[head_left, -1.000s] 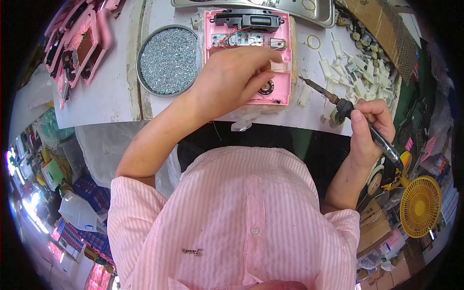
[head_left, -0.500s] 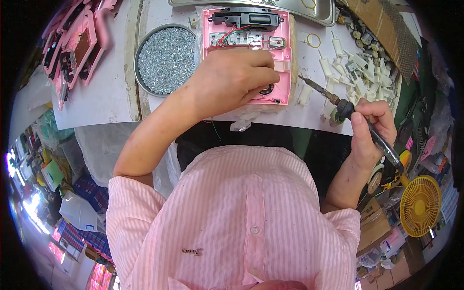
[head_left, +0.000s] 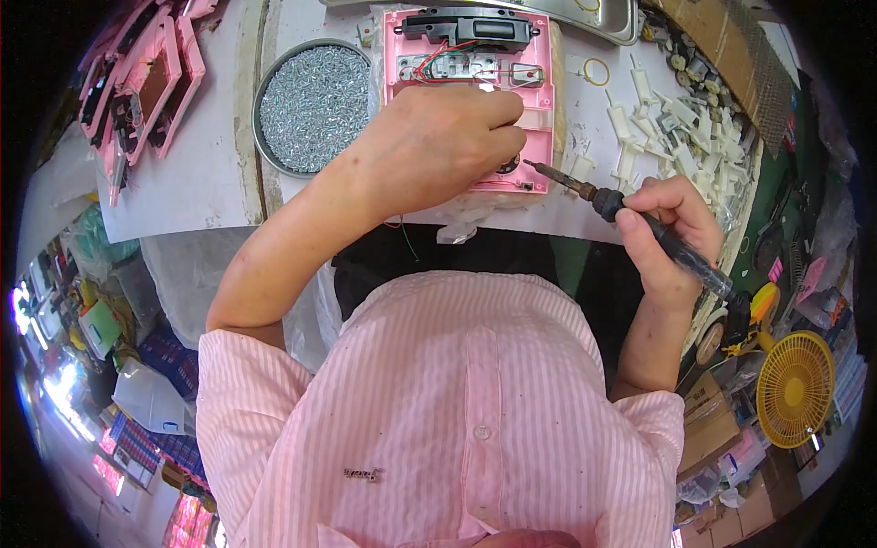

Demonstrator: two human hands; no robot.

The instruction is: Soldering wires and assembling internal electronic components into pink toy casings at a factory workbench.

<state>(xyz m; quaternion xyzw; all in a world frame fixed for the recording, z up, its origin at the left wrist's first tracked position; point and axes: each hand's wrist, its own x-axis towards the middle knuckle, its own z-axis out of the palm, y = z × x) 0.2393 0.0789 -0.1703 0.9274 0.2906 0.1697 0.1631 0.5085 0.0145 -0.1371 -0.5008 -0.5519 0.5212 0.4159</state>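
Observation:
In front of me lies a pink plastic housing (head_left: 539,128) with black and metal parts and thin red and green wires inside. My left hand (head_left: 448,137) is over its lower half, fingers closed in a pinch; whatever sits between the fingertips is hidden. A round black part (head_left: 510,164) peeks out beside those fingers. My right hand (head_left: 671,233) grips a soldering iron (head_left: 658,233) by its dark handle. The iron's tip points left and reaches the housing's lower right area, close to the round part; whether it touches anything I cannot tell.
A round tin of small metal screws (head_left: 311,110) stands left of the housing. White plastic parts (head_left: 676,137) are heaped to the right, near a cardboard piece (head_left: 722,55). A metal tray (head_left: 603,23) sits at the back, more pink housings (head_left: 151,82) far left, and a yellow fan (head_left: 795,388) lower right.
My right hand has carried the soldering iron left, bringing its tip over the housing's edge. The left hand has barely shifted and stays pinched over the housing.

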